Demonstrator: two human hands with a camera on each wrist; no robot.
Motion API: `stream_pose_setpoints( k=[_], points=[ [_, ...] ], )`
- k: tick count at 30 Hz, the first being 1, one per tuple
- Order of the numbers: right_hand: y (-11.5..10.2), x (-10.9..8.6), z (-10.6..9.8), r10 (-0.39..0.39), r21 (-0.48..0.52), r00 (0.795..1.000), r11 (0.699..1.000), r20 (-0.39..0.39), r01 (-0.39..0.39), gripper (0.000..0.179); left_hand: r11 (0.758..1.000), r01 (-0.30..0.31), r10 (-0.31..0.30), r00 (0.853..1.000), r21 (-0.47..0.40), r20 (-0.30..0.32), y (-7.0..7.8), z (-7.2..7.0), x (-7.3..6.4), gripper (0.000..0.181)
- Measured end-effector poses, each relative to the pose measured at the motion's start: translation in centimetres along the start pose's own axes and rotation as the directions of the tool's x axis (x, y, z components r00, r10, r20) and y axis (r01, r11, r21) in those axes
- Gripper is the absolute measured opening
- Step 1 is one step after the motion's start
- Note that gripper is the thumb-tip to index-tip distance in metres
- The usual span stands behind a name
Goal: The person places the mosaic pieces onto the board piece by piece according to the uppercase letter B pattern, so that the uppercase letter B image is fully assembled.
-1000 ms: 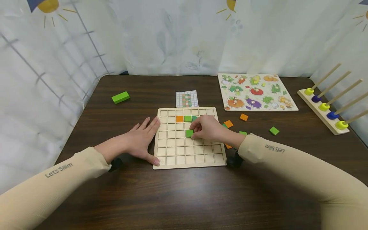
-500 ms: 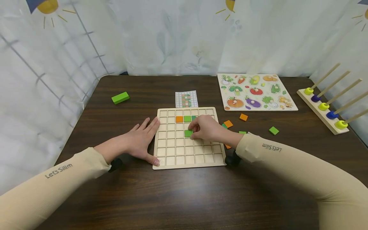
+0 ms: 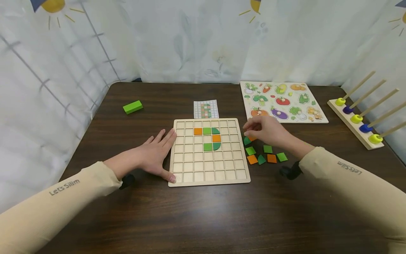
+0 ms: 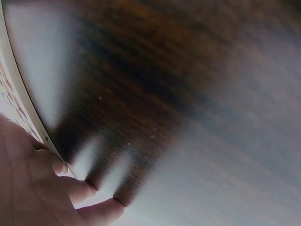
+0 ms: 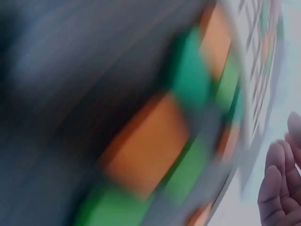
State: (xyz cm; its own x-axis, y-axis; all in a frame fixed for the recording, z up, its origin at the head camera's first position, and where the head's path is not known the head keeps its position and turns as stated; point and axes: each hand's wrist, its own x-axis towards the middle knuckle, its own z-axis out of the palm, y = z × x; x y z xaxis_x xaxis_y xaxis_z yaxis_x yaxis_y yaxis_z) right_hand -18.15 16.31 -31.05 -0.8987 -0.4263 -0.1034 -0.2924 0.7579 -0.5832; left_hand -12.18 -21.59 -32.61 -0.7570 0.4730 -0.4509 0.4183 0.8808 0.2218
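Observation:
My left hand (image 3: pixel 154 154) lies spread along the left rim of a wooden grid board (image 3: pixel 203 178), fingertips and thumb touching it. On the board sit a green square tile (image 3: pixel 207 147), two orange squares, another green square and two dark green quarter-round tiles (image 3: pixel 216 146). To the right of the board, my right hand (image 3: pixel 268 131) hovers over loose tiles, fingers relaxed and bent, thumb a little apart. Just under its fingertips are an orange tile (image 3: pixel 252 138) and a dark green quarter-round. The right wrist view shows its fingers (image 5: pixel 271 188) with nothing between them.
Loose green and orange tiles (image 3: pixel 271 158) lie right of the board. A printed pattern card (image 3: pixel 206 109) is behind it. A vegetable puzzle (image 3: pixel 285 102) stands back right, beside a peg stand (image 3: pixel 355 123) with rings. A green block (image 3: pixel 133 107) lies back left.
My right hand has let go of the green square tile on the board and moved right to the loose tiles, uncovering an orange square and a quarter-round. The left hand stays put.

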Motion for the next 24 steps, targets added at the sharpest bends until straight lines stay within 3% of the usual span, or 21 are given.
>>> stream_pose_setpoints(
  k=[7,12,19,24],
  points=[
    [6.5,-3.6,-4.1,0.14,-0.059,0.987,0.988,-0.078,-0.145,0.031,1.0,-0.005,0.005,1.0,-0.009,-0.008,0.0,0.1,0.1,0.146],
    [10.1,-5.5,-5.6,0.246,-0.091,0.968,0.964,-0.058,-0.25,0.041,1.0,-0.003,0.003,1.0,-0.011,-0.007,-0.1,0.3,0.1,0.146],
    [12.7,-7.3,-6.1,0.334,-0.16,0.943,0.931,0.009,-0.328,0.06,1.0,-0.011,0.01,1.0,-0.018,-0.016,-0.2,0.3,0.0,0.146],
    [13.3,-8.1,-6.0,0.33,-0.175,0.943,0.932,0.044,-0.318,0.066,1.0,-0.011,0.011,1.0,-0.019,-0.017,0.0,0.2,0.0,0.145]
  ],
)
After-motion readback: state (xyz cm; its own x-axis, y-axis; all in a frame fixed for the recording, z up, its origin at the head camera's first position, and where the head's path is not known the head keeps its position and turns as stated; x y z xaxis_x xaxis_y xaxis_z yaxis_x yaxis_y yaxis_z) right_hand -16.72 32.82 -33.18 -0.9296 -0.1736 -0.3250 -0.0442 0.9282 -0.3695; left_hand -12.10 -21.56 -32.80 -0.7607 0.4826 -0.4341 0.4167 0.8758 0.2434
